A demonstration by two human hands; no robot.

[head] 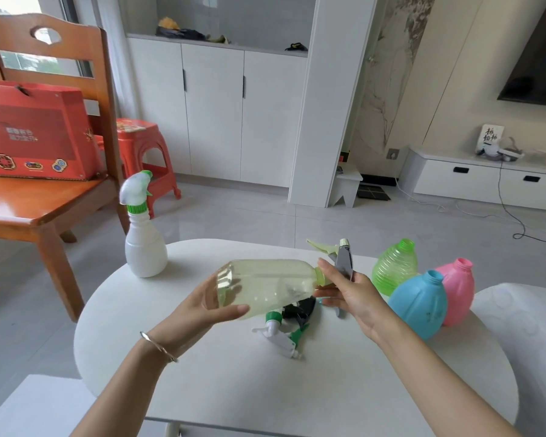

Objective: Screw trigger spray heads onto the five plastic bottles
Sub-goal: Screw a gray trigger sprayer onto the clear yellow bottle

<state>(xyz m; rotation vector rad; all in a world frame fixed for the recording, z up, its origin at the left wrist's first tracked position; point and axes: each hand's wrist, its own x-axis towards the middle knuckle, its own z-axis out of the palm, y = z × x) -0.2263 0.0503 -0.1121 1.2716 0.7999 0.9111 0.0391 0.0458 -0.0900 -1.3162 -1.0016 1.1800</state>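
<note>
Bottle number two — a clear yellowish bottle (265,287) — is held sideways above the white counter (297,389), base cupped in the left hand (208,305) so the neck points at the right hand (349,294). That hand is closed around a pale green and grey spray head (341,260) at the neck collar, a grip that suits twisting the collar while the other hand braces the body. Whether the threads have caught I cannot tell. A white bottle (145,247) stands finished at the far left, out of the way. Three open bottles wait upright on the right — green bottle (394,266), blue bottle (418,305), pink bottle (459,290). Loose heads lie beneath the work, a white and green head (279,335) and a black head (300,309).
</note>
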